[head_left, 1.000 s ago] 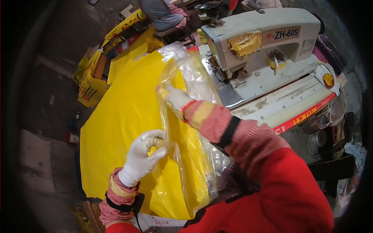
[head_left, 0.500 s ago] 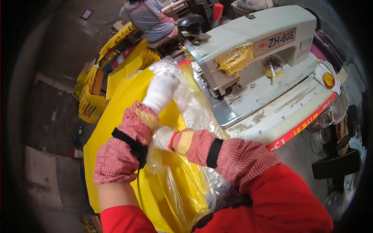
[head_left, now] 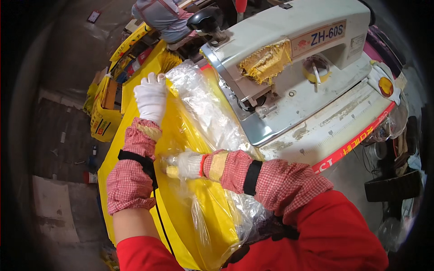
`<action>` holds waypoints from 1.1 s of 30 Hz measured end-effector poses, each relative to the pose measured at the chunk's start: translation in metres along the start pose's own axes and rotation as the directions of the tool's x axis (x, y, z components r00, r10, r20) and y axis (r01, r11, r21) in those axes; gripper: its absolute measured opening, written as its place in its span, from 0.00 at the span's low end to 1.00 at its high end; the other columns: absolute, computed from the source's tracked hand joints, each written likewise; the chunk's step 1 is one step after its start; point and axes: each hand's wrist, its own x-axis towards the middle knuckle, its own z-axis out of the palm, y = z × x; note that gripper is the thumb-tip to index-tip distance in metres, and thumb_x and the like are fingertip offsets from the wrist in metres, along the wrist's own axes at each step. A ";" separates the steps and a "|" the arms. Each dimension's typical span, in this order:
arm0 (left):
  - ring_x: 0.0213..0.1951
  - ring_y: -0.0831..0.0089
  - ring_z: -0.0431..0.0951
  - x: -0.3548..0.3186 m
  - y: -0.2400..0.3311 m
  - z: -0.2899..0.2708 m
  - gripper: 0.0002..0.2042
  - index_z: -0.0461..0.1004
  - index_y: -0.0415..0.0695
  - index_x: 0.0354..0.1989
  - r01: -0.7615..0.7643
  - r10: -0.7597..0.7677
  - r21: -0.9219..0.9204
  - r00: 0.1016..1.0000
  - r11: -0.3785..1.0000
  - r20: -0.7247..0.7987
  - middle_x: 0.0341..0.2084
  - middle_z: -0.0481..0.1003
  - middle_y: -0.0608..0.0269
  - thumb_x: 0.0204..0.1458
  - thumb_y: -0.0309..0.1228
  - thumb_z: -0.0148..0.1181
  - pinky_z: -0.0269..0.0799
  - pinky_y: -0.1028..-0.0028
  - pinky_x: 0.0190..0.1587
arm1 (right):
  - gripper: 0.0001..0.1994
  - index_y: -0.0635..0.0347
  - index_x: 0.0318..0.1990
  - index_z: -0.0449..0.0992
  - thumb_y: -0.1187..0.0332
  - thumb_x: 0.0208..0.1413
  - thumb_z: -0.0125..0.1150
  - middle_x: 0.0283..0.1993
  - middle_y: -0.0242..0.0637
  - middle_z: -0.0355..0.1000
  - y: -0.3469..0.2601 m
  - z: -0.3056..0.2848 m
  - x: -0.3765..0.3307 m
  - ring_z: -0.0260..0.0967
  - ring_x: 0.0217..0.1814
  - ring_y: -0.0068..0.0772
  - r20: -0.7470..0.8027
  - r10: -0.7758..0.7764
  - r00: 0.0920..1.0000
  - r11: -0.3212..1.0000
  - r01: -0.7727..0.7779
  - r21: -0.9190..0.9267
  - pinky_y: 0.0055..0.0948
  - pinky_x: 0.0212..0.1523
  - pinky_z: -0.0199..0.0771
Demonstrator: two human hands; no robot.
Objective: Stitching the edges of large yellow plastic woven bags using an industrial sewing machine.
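My left hand, in a white glove, lies over the far part of a stack of yellow sheets, its fingers a little apart. Clear plastic film is spread along the stack's right side and over its near part. My right hand, gloved in white with something yellow at a fingertip, is closed on a gathered part of this film near the middle of the stack. Film partly covers and blurs its fingers. Red checked sleeve covers with black bands are on both my forearms.
A pale sewing machine stands right of the stack, with a roll of tape on its bed. A red-edged table extends rightward. Behind sits another person. Yellow bags stand at the left.
My left hand has moved left off the film onto the yellow sheets. My right hand has shifted slightly, with the film around it. The view has shifted a little.
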 end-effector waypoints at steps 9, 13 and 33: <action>0.25 0.62 0.78 0.054 -0.073 -0.046 0.05 0.71 0.46 0.25 -0.039 0.045 -0.047 0.989 0.998 0.140 0.23 0.75 0.55 0.46 0.32 0.52 0.74 0.67 0.25 | 0.08 0.49 0.28 0.79 0.63 0.43 0.54 0.32 0.35 0.75 -0.052 0.070 -0.071 0.73 0.34 0.41 0.387 -0.052 0.921 0.818 0.262 -0.513 0.39 0.34 0.72; 0.31 0.56 0.77 0.078 -0.121 -0.118 0.09 0.72 0.44 0.34 -0.131 0.125 0.035 0.982 0.991 0.143 0.27 0.75 0.54 0.50 0.30 0.45 0.72 0.62 0.32 | 0.09 0.53 0.35 0.74 0.66 0.45 0.52 0.35 0.39 0.73 -0.026 0.111 -0.177 0.71 0.36 0.41 0.185 -0.334 0.924 0.934 0.351 -0.066 0.37 0.36 0.71; 0.35 0.58 0.75 0.049 -0.084 -0.226 0.11 0.72 0.43 0.35 -0.234 0.235 -0.021 0.964 0.972 0.122 0.32 0.74 0.54 0.53 0.31 0.42 0.71 0.65 0.37 | 0.28 0.63 0.50 0.66 0.60 0.42 0.65 0.45 0.50 0.67 -0.045 -0.038 -0.276 0.65 0.47 0.48 -0.824 0.365 0.434 0.917 -0.320 0.238 0.35 0.45 0.67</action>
